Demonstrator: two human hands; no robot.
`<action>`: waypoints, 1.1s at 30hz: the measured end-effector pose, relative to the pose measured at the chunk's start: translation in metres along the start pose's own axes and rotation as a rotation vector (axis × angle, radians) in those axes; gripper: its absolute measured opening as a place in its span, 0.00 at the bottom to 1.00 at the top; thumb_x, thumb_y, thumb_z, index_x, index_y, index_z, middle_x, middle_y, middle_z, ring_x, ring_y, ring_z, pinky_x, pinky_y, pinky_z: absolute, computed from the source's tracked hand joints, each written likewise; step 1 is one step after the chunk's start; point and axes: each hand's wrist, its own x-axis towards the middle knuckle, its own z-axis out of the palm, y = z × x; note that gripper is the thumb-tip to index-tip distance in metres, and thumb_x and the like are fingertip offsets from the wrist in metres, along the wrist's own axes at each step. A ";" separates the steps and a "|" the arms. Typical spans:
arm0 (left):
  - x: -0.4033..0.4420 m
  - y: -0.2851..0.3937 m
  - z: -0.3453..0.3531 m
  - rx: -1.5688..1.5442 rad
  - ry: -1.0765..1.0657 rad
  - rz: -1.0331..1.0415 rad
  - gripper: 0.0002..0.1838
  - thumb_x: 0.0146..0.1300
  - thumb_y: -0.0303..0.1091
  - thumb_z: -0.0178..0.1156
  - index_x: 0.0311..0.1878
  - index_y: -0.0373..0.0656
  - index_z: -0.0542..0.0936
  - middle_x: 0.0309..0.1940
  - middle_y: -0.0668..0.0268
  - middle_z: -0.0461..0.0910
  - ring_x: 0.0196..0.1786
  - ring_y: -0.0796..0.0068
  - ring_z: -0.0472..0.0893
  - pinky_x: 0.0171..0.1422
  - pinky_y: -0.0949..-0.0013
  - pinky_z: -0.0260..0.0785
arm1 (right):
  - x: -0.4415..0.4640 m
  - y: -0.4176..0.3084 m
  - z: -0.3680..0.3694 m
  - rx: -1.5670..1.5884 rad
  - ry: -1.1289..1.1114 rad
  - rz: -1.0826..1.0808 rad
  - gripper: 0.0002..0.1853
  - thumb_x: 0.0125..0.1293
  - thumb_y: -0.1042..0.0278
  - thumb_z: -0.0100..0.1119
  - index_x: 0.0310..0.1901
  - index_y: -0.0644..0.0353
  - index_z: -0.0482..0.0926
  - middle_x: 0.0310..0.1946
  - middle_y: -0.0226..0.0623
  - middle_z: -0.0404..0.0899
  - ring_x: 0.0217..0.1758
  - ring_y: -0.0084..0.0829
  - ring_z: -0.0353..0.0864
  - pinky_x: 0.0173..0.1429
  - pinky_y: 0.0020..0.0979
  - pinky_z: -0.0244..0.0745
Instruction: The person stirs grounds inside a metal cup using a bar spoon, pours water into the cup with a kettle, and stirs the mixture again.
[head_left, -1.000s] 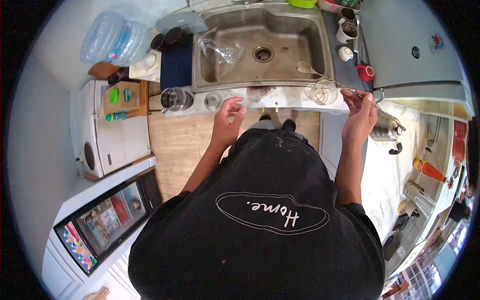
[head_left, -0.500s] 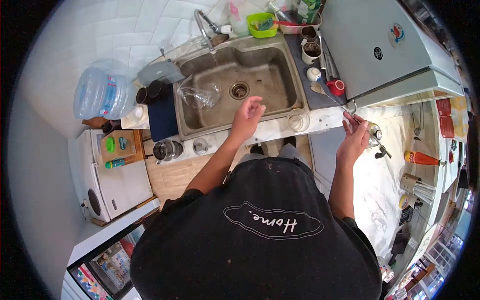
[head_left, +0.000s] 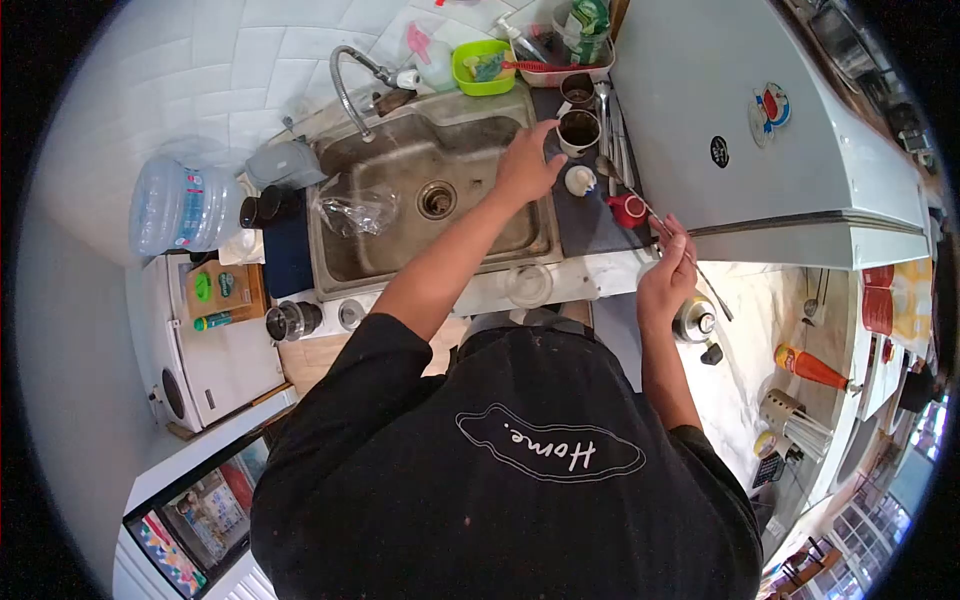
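Observation:
My left hand (head_left: pixel 528 165) reaches over the sink's right edge. Its thumb and fingers are spread apart beside a white cup (head_left: pixel 577 147) with dark stuff inside; whether they touch it I cannot tell. In my right hand (head_left: pixel 667 283) is a long-handled spoon (head_left: pixel 706 284), its thin handle running past the fingers and its bowl end pointing up-left toward the cup. A small red pot (head_left: pixel 628 211) and a white rounded item (head_left: pixel 579 180) lie close to the spoon. Behind the white cup stands a dark-filled cup (head_left: pixel 577 88).
The metal sink (head_left: pixel 330 262) holds crumpled clear plastic (head_left: pixel 357 208) under the faucet (head_left: pixel 350 95). A green basin (head_left: pixel 482 68) sits behind it. To the right rises a fridge (head_left: pixel 720 90). A clear container (head_left: pixel 529 286) rests on the front edge, and a metal canister (head_left: pixel 694 318) near my right hand.
My left hand has moved from above the sink's front to the white cup. My right hand still grips the spoon, and the view has shifted right.

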 end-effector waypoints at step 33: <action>0.034 -0.003 0.067 -0.038 0.213 -0.039 0.50 0.44 0.36 0.80 0.72 0.46 0.66 0.60 0.51 0.78 0.63 0.47 0.76 0.68 0.49 0.68 | 0.029 -0.016 -0.009 0.139 -0.038 0.069 0.23 0.84 0.61 0.34 0.53 0.72 0.78 0.50 0.51 0.85 0.58 0.38 0.84 0.68 0.39 0.74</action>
